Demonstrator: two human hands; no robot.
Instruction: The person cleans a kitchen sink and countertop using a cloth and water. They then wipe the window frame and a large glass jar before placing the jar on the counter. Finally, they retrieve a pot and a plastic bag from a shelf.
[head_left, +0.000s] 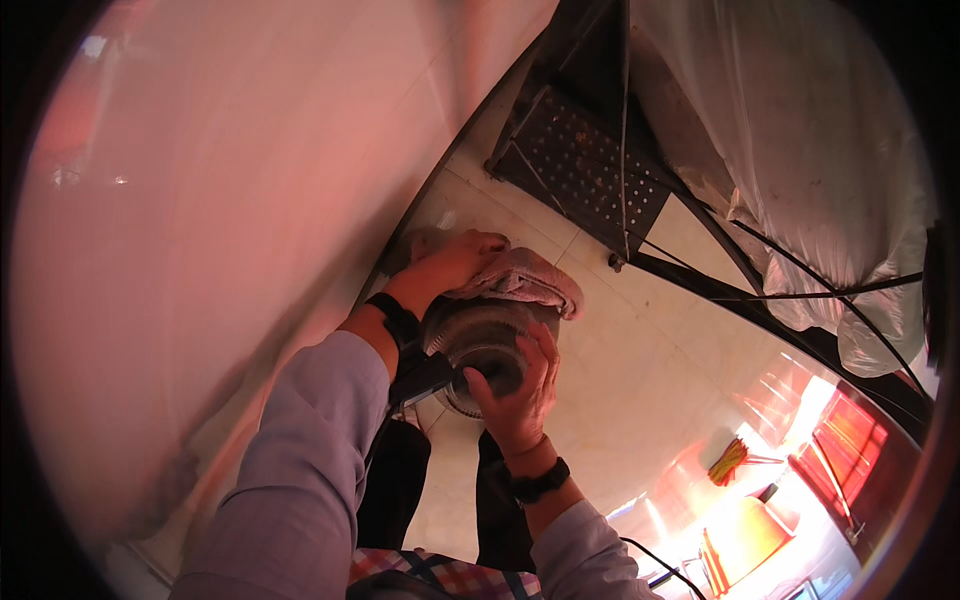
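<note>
A round grey ribbed object (480, 330) stands low before me, near my feet; its exact kind is unclear. Across its far edge lies a folded pinkish towel (525, 279). My left hand (457, 259) presses on the towel with its fingers curled into it. Over the object's near right side is my right hand (517, 386), thumb and fingers spread apart with nothing between them. Whether its fingertips touch the ribbed surface is hard to tell. A black band circles each wrist, and a dark box-like device (421, 379) sits by the left one.
A large, smooth pinkish panel (225, 225) rises close on my left. Ahead stands a dark metal frame with a perforated plate (585, 161). Clear plastic sheeting (810, 150) hangs at the right. Beyond the pale tiled floor (637, 360) are a yellowish bundle (726, 461) and an orange object (746, 540).
</note>
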